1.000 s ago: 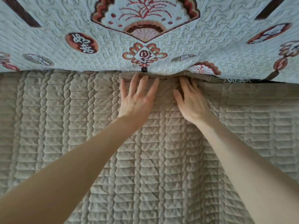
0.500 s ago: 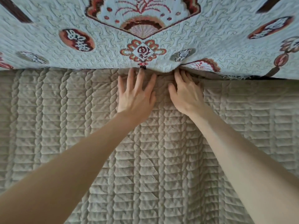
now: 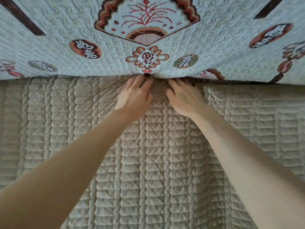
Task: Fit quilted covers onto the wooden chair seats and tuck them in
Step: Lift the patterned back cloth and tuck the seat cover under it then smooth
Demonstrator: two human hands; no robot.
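A beige quilted cover [image 3: 66, 129] with rope-like ribs lies flat over the seat and fills the lower view. Above it hangs a pale blue patterned cover [image 3: 214, 52] with red fan and medallion motifs, draped over the backrest. My left hand [image 3: 134, 98] and my right hand [image 3: 185, 98] lie side by side, palms down on the beige cover. Both sets of fingers reach into the crease where the two covers meet, and the fingertips are hidden under the blue cover's lower edge.
Dark wooden bars of the chair frame show through at the top left [image 3: 21, 17] and top right [image 3: 270, 7]. The beige cover stretches wide to both sides of my hands and down to the bottom of the view.
Both hands have slid forward along the beige cover. Their fingertips, visible before, now sit under the edge of the blue cover in the crease.
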